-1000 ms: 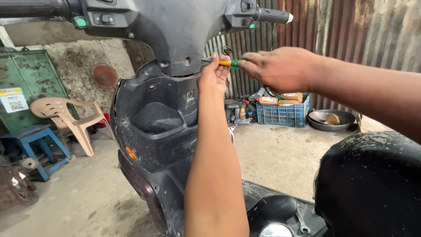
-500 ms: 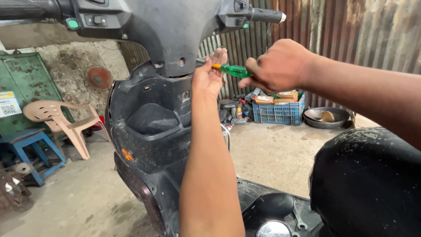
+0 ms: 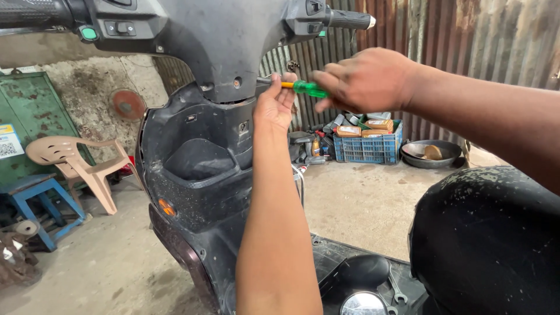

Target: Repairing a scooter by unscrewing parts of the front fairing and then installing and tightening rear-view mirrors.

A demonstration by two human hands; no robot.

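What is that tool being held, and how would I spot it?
Find the black scooter and look just under its right handlebar grip. There the right hand holds a screwdriver, the only bright thing there: green handle with an orange collar.

I am in a rough repair workshop: a black scooter point(image 3: 198, 169) stands stripped on a stained concrete floor point(image 3: 361, 201), rusty corrugated metal walls point(image 3: 466, 35) close it in, and a blue crate point(image 3: 368, 147) of oil containers sits beside a metal pan point(image 3: 431, 154).
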